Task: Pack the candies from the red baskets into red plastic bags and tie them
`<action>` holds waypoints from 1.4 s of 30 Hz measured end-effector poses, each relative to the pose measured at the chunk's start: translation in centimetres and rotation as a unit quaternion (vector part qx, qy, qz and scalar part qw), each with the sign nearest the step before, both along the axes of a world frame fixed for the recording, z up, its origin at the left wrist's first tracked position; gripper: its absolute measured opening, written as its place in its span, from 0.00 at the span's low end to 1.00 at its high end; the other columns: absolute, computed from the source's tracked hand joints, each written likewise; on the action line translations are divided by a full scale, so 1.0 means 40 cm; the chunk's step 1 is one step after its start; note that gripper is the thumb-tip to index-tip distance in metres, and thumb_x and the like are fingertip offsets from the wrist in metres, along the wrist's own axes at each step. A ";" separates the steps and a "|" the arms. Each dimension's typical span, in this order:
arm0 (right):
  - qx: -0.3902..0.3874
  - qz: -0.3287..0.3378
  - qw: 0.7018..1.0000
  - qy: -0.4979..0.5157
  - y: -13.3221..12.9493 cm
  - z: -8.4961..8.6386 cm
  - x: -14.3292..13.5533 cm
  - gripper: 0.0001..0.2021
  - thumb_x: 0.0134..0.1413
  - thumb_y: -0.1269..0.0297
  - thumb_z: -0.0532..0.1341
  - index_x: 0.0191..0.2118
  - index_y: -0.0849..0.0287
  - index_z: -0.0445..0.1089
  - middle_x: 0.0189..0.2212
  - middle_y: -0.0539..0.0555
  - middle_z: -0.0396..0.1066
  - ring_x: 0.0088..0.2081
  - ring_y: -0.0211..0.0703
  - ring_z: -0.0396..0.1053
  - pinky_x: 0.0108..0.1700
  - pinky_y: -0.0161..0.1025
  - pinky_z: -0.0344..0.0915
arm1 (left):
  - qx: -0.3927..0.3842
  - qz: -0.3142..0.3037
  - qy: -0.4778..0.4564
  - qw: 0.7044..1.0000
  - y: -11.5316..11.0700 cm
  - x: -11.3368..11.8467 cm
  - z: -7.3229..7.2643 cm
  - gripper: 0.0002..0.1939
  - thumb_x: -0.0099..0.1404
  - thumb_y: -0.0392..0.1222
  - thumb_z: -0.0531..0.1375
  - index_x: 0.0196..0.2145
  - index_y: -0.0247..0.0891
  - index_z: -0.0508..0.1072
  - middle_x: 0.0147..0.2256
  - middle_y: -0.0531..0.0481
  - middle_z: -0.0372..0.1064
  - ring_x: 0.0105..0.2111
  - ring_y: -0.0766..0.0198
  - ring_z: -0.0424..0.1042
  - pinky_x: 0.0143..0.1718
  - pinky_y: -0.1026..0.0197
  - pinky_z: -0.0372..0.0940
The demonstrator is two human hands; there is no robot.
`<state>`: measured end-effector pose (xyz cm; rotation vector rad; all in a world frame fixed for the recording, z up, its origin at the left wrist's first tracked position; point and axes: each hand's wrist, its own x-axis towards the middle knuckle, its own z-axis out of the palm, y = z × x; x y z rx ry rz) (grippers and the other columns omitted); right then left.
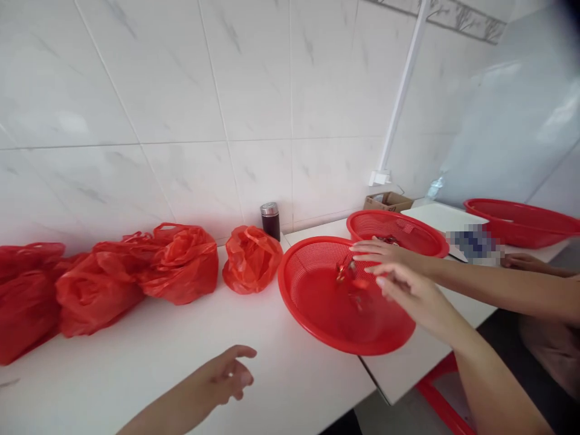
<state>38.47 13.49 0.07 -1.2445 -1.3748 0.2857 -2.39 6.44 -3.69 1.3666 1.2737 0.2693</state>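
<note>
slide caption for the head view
Right hand and a co-worker's hand over a red mesh basket, left hand over the white table, red plastic bags nearby.

White wall tiles (pixel 181 78) with grey veining occupied the upper frame, crossed at upper right by a patterned border strip (pixel 462 19). A pale conduit (pixel 404 84) slanted down to a white socket box (pixel 379 177), right of centre. An open cardboard box (pixel 376 204) sat just below; a clear bottle (pixel 435 188) stood farther right. A dark flask (pixel 271 226) with a silver lid stood near mid-frame, close to the wall tiles.
</note>
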 end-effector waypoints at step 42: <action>-0.047 -0.099 0.986 -0.128 0.208 0.053 0.186 0.12 0.51 0.58 0.60 0.42 0.55 0.69 0.33 0.52 0.74 0.28 0.43 0.73 0.34 0.40 0.68 | 0.006 0.286 -0.353 0.891 0.089 0.403 -0.057 0.25 0.62 0.47 0.61 0.54 0.45 0.57 0.54 0.42 0.65 0.36 0.60 0.75 0.43 0.51 0.70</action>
